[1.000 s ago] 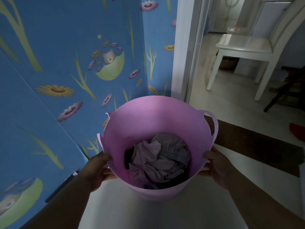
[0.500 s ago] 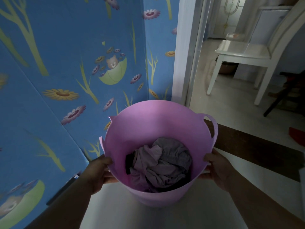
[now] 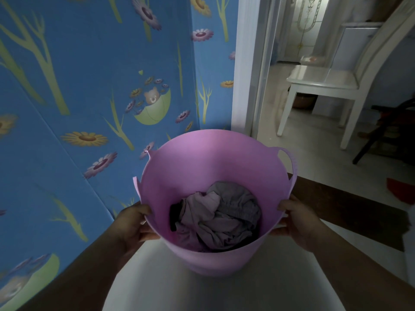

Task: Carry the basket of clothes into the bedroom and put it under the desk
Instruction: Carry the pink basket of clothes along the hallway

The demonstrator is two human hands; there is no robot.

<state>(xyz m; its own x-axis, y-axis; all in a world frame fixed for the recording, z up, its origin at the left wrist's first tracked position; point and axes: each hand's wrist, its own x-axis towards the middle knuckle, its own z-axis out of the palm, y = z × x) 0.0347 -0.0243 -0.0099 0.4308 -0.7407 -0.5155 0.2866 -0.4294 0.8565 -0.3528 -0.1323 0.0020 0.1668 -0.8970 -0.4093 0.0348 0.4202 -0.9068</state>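
I hold a pink plastic basket point(image 3: 208, 158) in front of me, above the pale floor. Crumpled grey and mauve clothes point(image 3: 217, 214) lie at its bottom. My left hand point(image 3: 132, 223) grips the basket's left wall from outside, thumb at the rim. My right hand point(image 3: 296, 218) grips the right wall the same way, just below the looped handle point(image 3: 289, 160). No desk is in view.
A blue wall with flower and bear pictures point(image 3: 89, 97) runs close along my left. A white door frame point(image 3: 249, 63) stands ahead, with a dark threshold strip point(image 3: 341, 205) on the floor. Beyond it are a white chair point(image 3: 323, 86), dark furniture legs point(image 3: 379, 135) and a red item point(image 3: 402, 191).
The view has moved forward toward the doorway; the wall pictures and chair have slid lower in the frame. Both hands keep the same hold on the basket.
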